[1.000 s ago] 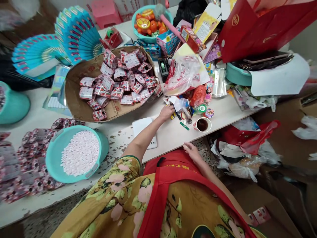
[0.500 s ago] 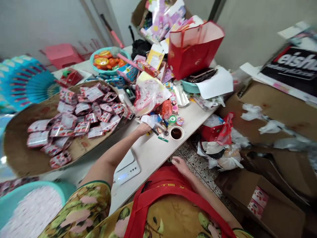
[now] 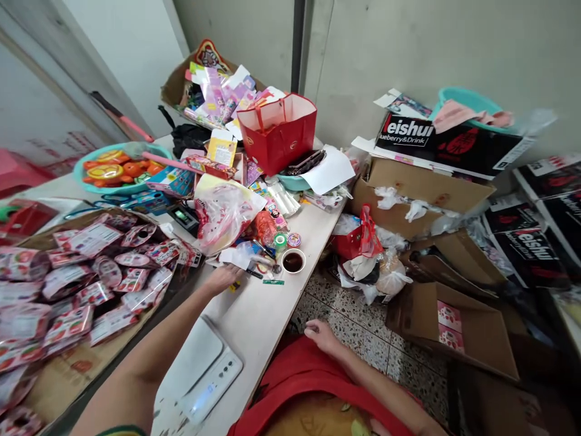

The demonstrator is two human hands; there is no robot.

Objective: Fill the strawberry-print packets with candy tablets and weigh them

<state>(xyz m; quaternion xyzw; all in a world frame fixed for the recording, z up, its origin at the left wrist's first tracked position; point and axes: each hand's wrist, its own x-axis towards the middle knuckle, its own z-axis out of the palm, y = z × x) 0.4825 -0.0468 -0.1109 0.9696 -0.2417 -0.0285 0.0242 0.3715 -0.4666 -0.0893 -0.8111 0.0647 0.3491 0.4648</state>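
Observation:
My left hand (image 3: 224, 278) reaches across the white table (image 3: 258, 315). Its fingers are curled down over small clutter by a black pen (image 3: 254, 273) and a yellow scrap (image 3: 235, 286); what they grip is hidden. A little beyond it stands a small cup of dark liquid (image 3: 293, 261), next to a green tape roll (image 3: 280, 241). My right hand (image 3: 320, 334) rests on the red apron (image 3: 304, 375) at the table's edge, fingers loose and holding nothing. Under my left forearm lies a white scale (image 3: 200, 369).
A cardboard tray (image 3: 59, 375) of red and pink packets (image 3: 104, 266) fills the left. Behind are a clear plastic bag (image 3: 222, 212), a teal basin of orange toys (image 3: 115, 166) and a red paper bag (image 3: 279, 130). Open cardboard boxes (image 3: 454, 327) and bags crowd the floor on the right.
The view has swung up and to the right; the teal basin of white pellets and the blue fans have left it. My left hand stays at the clutter, my right hand on the apron.

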